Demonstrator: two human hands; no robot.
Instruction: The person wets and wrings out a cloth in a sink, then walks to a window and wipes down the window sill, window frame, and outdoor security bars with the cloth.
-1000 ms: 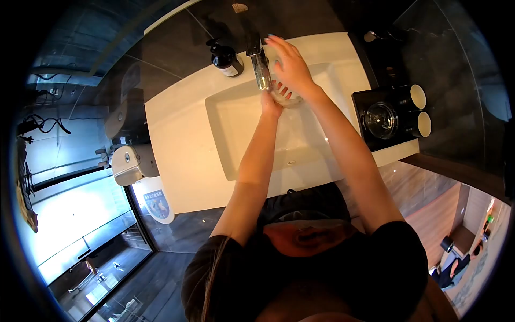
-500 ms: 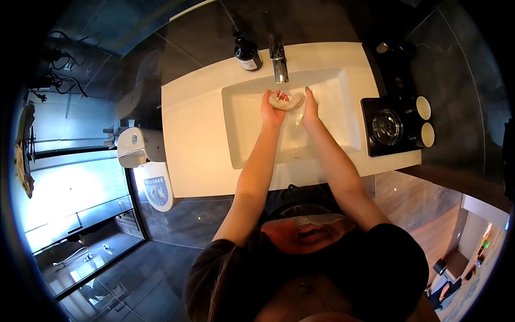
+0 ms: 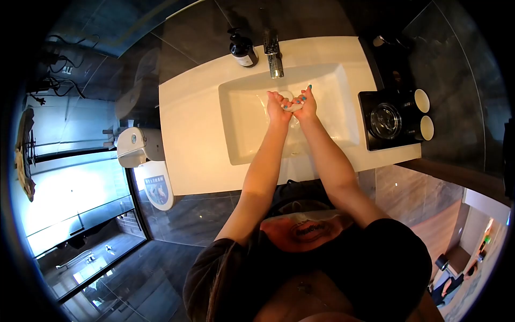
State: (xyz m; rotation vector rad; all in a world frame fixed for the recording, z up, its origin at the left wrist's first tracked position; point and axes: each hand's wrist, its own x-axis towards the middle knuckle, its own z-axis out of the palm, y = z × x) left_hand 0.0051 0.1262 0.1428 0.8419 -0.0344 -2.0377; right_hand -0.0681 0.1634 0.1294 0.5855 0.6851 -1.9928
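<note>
My left hand (image 3: 277, 110) and my right hand (image 3: 306, 107) meet over the white sink basin (image 3: 244, 139), a little below the tap (image 3: 274, 56). Between them is a small, pale, wet-looking cloth (image 3: 293, 108). Curled fingers of both hands grip it, some with blue nails. Much of the cloth is hidden by the fingers. Beyond the hands the basin floor looks wet.
A dark pump bottle (image 3: 243, 50) stands left of the tap on the white counter (image 3: 188, 134). To the right, a black tray (image 3: 370, 137) holds a glass dish (image 3: 386, 121) and cups (image 3: 422, 101). A toilet (image 3: 140, 146) is at the left.
My hands have come closer together, and the fingers have closed in around the pale cloth, which was spread wider between them. The view has shifted slightly.
</note>
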